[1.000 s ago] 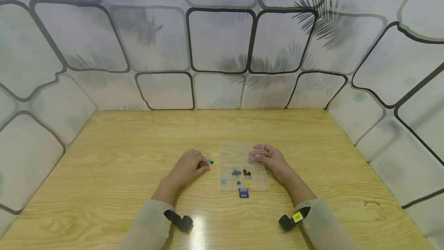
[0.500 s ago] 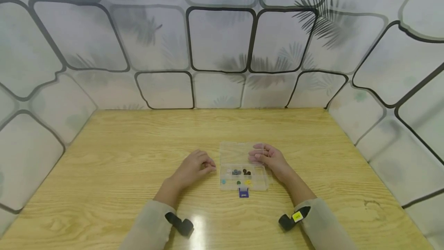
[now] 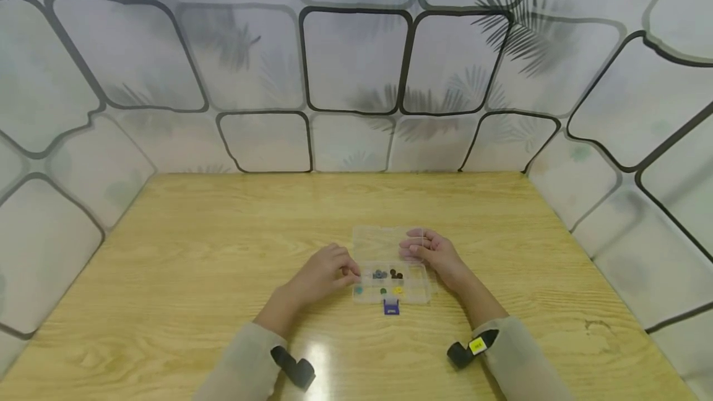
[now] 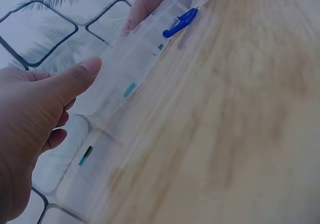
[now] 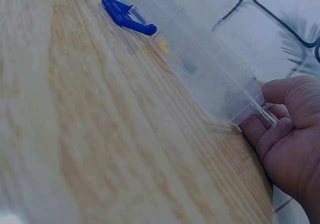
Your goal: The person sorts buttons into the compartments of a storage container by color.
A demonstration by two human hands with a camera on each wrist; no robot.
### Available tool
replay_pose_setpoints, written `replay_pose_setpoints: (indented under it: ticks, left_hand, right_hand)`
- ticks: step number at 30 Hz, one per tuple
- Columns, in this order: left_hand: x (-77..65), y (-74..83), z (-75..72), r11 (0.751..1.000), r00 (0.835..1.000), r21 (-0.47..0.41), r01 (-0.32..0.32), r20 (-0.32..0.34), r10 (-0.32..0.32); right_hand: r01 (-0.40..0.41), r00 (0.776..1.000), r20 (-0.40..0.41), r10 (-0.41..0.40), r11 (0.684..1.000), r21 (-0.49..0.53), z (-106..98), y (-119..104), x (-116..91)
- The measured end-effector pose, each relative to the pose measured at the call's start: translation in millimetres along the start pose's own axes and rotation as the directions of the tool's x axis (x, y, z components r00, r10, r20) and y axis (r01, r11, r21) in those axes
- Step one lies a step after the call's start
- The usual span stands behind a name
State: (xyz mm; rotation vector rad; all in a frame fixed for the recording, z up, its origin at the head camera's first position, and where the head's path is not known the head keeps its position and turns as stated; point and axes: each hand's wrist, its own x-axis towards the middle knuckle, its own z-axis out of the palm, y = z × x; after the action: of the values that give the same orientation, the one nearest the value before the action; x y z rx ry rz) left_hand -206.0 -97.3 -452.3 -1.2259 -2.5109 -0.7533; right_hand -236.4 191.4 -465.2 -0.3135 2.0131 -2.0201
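A clear plastic compartment box [image 3: 418, 274] lies on the table with its see-through lid [image 3: 374, 243] raised at the back. My left hand [image 3: 323, 274] reaches the box's left edge with thumb and fingers drawn together; whether anything is between the fingertips is hidden. Thumb in front and fingers behind the clear plastic, my right hand [image 3: 440, 260] grips the box's right side by the lid. Small button-like discs sit in the compartments: grey-blue [image 3: 379, 275], dark brown [image 3: 396, 275], yellow [image 3: 398, 290], green [image 3: 383, 291] and light blue [image 3: 358, 289].
In the left wrist view, a dark green disc [image 4: 89, 151] and a teal disc [image 4: 82, 161] lie outside the box, below my left hand. A blue latch [image 3: 392, 308] projects from the box's front. Patterned walls enclose the wooden table [image 3: 223, 215].
My left hand has moved right, from beside the loose discs to the box's left edge, and now hides those discs in the head view. The right hand keeps its grip in place.
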Motion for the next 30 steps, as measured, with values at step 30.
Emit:
replay_pose_setpoints:
  ticks: [30]
  left_hand:
    - [-5.8,-19.9,0.6,0.974,0.955,-0.161,0.157,-0.228,-0.192]
  right_hand:
    - [-0.018,1.000,-0.024,0.017,1.000,-0.010,2.1,-1.7,-0.5]
